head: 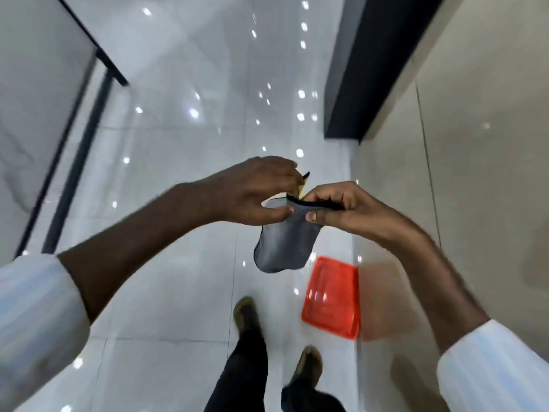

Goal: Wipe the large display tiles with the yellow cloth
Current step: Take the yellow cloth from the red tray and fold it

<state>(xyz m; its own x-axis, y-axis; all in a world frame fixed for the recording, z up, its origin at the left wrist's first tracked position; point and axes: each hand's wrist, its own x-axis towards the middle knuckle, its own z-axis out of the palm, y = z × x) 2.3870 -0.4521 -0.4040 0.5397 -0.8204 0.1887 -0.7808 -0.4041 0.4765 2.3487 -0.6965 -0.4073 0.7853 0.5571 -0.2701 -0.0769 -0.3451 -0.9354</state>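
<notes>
Both hands hold one cloth [283, 245] in front of me, above the glossy floor. Its hanging side shows grey with a dark hem, and a sliver of yellow peeks out between the hands near the top. My left hand [255, 190] pinches the cloth's upper edge with thumb and fingers. My right hand [341, 208] grips the dark hem with curled fingers, thumb pressed on the grey face. A large beige display tile [463, 179] stands upright along the right side. A pale grey display tile [35, 93] leans in a dark frame on the left.
An orange-red plastic tray [331, 297] lies on the white floor tiles [178, 263] against the base of the beige tile. My two shoes and dark trousers [246, 352] are below the hands. A black panel [374, 63] stands farther along the right side.
</notes>
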